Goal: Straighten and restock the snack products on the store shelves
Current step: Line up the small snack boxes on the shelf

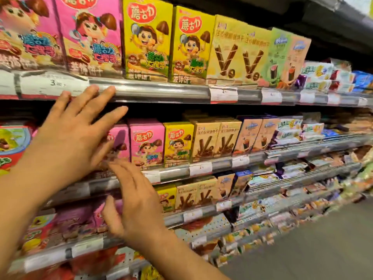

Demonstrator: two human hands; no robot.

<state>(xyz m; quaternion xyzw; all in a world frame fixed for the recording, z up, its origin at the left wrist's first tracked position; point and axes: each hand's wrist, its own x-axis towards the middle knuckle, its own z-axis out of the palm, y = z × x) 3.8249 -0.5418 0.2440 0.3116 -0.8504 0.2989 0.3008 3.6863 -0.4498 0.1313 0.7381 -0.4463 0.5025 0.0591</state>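
While both hands are raised to the snack shelves, neither one clasps anything that I can make out. The left hand is spread flat, fingers straight and splayed, laid over the front of a pink box on the second shelf; its fingertips reach up to the grey shelf rail above. Whether the palm actually presses the carton or only covers it, I cannot tell. Just below and slightly right of it, the right hand is also loose, fingers extended toward the price-strip rail of that same shelf, the thumb near a blurred purple-pink pack one shelf down. The two hands sit close, one above the other, not touching.

Immediately right of the left hand stands a second pink box, upright and facing out, then a yellow box beside it, then tan wafer-stick boxes. Above the left hand's fingertips, the top shelf carries large pink cartons and, right of them, large yellow cartons. Down past the right hand, the lower shelves hold smaller packs, too blurred to identify.
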